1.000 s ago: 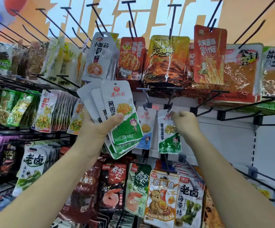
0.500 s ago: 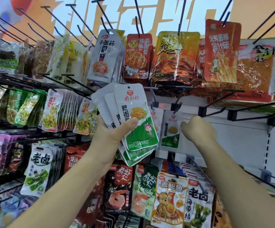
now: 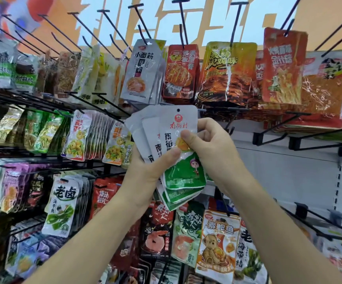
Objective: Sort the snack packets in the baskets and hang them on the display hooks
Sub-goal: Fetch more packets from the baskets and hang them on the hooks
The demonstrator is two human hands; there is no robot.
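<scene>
Right hand (image 3: 213, 148) has left the hook and come back to the fan of white-and-green packets (image 3: 151, 130), where its thumb and fingertips pinch the front packet (image 3: 183, 126) near its middle. Left hand (image 3: 145, 173) grips the fan from below, thumb pressed across the front, holding it up before the display hooks (image 3: 181, 23).

Held packets (image 3: 178, 140): white top, green bottom, red logo. Hooks (image 3: 108, 23) black. Backdrop (image 3: 319, 23) orange.
</scene>
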